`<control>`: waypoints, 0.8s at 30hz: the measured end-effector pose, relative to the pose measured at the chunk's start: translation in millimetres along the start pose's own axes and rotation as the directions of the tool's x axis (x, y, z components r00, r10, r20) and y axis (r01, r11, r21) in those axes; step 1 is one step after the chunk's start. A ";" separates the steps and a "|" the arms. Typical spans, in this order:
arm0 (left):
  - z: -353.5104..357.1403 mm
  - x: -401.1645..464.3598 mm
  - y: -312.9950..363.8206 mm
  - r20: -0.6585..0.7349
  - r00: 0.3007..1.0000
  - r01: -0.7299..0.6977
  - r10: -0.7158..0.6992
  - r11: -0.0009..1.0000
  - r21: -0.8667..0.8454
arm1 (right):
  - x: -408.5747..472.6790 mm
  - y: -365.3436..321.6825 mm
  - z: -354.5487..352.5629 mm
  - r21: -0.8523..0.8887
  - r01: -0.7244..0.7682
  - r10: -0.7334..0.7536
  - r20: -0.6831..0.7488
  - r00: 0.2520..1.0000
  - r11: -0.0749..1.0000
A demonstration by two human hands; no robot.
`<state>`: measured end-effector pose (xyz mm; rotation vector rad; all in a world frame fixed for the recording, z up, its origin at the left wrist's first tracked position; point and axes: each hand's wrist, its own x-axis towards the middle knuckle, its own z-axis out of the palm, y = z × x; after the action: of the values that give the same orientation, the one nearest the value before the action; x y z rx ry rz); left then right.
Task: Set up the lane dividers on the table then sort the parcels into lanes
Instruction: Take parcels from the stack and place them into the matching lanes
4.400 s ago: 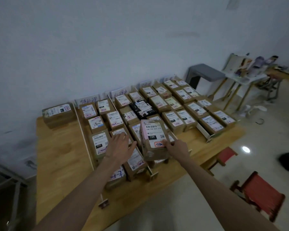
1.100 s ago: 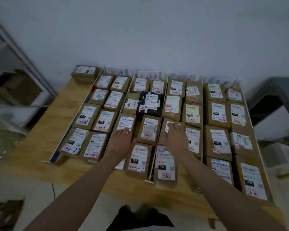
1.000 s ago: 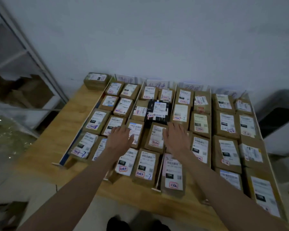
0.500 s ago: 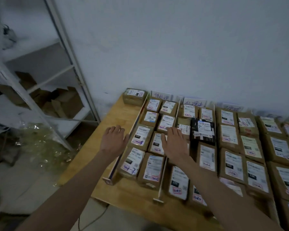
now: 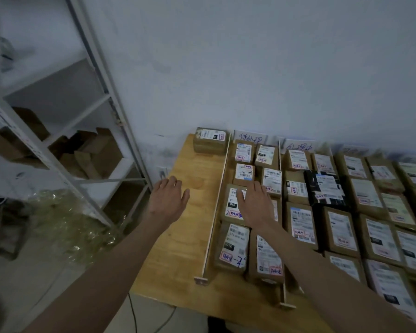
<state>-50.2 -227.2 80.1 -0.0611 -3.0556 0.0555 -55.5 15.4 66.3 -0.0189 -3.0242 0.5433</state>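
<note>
Several brown parcels with white labels lie in rows between thin white lane dividers on a wooden table (image 5: 192,212). The leftmost divider (image 5: 216,207) runs from the wall to the front edge; a second divider (image 5: 282,272) stands to its right. One lone parcel (image 5: 210,140) sits outside the lanes at the table's far left corner. My left hand (image 5: 169,200) hovers with fingers spread over the bare wood left of the lanes, holding nothing. My right hand (image 5: 256,204) reaches flat over a parcel (image 5: 233,201) in the first lane. A black parcel (image 5: 327,187) lies in the second lane.
Handwritten lane signs (image 5: 250,138) lean against the white wall. A metal shelf rack (image 5: 65,131) with empty cartons stands left of the table. Crumpled clear plastic (image 5: 65,224) lies on the floor beneath it.
The view has swung left, bringing the shelf rack in. Both hands moved left across the lanes: the left one from the parcels to the bare wood, the right one to the first lane.
</note>
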 end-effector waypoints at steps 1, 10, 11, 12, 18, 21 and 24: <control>2.1 8.7 -4.0 0.008 1.000 0.002 -0.002 1.000 -0.006 | 7.8 -3.0 2.6 -0.001 -0.005 0.005 0.000 1.000 1.000; 33.9 114.1 -35.0 0.049 0.998 -0.025 0.026 1.000 -0.016 | 105.0 -17.5 33.5 0.047 -0.062 0.063 -0.020 0.998 0.997; 37.3 129.0 -36.2 0.061 0.998 -0.032 0.033 0.999 -0.017 | 118.3 -17.9 37.2 0.055 -0.072 0.074 -0.021 0.997 0.996; 41.0 144.4 -37.4 0.073 0.997 -0.037 0.038 0.999 -0.020 | 132.3 -18.3 41.0 0.069 -0.088 0.090 -0.021 0.996 0.994; 71.3 245.4 -39.2 0.116 0.993 -0.015 0.023 0.998 -0.065 | 231.2 -14.2 64.3 0.118 -0.138 0.139 -0.001 0.990 0.983; 93.7 295.8 -36.8 0.143 0.990 0.000 0.015 0.994 -0.108 | 282.5 -8.8 81.9 0.135 -0.157 0.155 0.023 0.988 0.978; 118.9 343.0 -33.6 0.163 0.986 -0.002 0.022 0.992 -0.125 | 331.5 -6.1 107.1 0.159 -0.168 0.163 0.042 0.986 0.973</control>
<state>-403.1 -250.7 -8.2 -0.0868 -3.2198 -0.1365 -393.6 -19.5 -10.0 -0.2584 -3.0127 0.8087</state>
